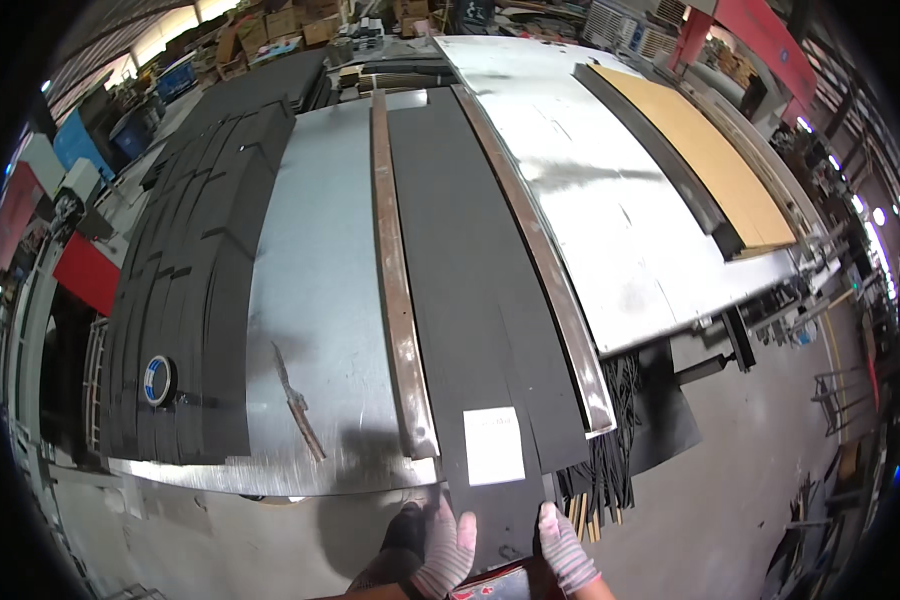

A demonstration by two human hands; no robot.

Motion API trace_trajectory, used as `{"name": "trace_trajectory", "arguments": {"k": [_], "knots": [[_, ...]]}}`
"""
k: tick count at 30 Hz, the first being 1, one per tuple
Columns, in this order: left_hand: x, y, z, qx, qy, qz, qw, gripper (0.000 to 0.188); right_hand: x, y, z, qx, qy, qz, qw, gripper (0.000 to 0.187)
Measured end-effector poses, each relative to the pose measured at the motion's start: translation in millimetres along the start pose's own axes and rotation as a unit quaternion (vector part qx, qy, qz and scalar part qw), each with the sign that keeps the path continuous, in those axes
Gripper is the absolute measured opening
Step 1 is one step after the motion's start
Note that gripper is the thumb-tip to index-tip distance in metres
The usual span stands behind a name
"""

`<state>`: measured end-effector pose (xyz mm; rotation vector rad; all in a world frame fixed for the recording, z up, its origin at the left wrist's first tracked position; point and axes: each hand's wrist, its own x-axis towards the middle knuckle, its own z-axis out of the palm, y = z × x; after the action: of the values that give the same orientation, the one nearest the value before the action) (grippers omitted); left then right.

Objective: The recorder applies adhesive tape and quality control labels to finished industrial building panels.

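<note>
In front of me a long dark grey sheet strip (465,230) lies on the metal table, its near end sticking out past the table's front edge. My left hand (448,548), in a striped glove, grips the left side of that near end, thumb on top. Opposite it, my right hand (567,550), gloved alike, holds the right side with its thumb up. A white sheet of paper (494,446) rests on the strip just beyond my hands. Two rusty metal bars, the left bar (395,270) and the right bar (530,230), run along the strip's sides.
Stacked dark strips (195,260) stand at the left, with a tape roll (158,381) on top. A rusty tool (298,405) lies on the metal tabletop (315,200). A white-topped table (610,190) carries a tan board (700,150). Thin black offcuts (615,440) hang near my right hand.
</note>
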<state>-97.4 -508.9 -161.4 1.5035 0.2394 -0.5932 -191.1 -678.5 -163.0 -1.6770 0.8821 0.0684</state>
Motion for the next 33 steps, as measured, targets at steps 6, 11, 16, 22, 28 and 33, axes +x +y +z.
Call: {"name": "trace_trajectory", "arguments": {"k": [6,11,16,22,28,33], "knots": [[-77,-19,-13,0.406,-0.047,0.102,0.907,0.064,-78,66,-28,-0.106,-0.023,0.011,0.994,0.043],[-89,-24,-13,0.344,-0.039,0.132,0.929,0.063,-89,76,-24,-0.151,-0.028,-0.007,0.988,0.046],[-98,-23,-10,0.419,-0.024,0.127,0.899,0.058,-96,48,-31,-0.288,-0.075,-0.02,0.955,0.043],[-95,-70,-28,0.882,-0.003,0.349,0.316,0.048,-98,70,-33,-0.229,-0.046,-0.082,0.969,0.046],[-88,-88,-33,0.863,-0.006,0.342,0.372,0.053,-93,16,-28,-0.305,-0.031,-0.048,0.951,0.037],[-81,15,-50,0.302,-0.131,0.071,0.942,0.073,-92,-10,-13,-0.339,0.118,-0.274,0.892,0.026]]}}
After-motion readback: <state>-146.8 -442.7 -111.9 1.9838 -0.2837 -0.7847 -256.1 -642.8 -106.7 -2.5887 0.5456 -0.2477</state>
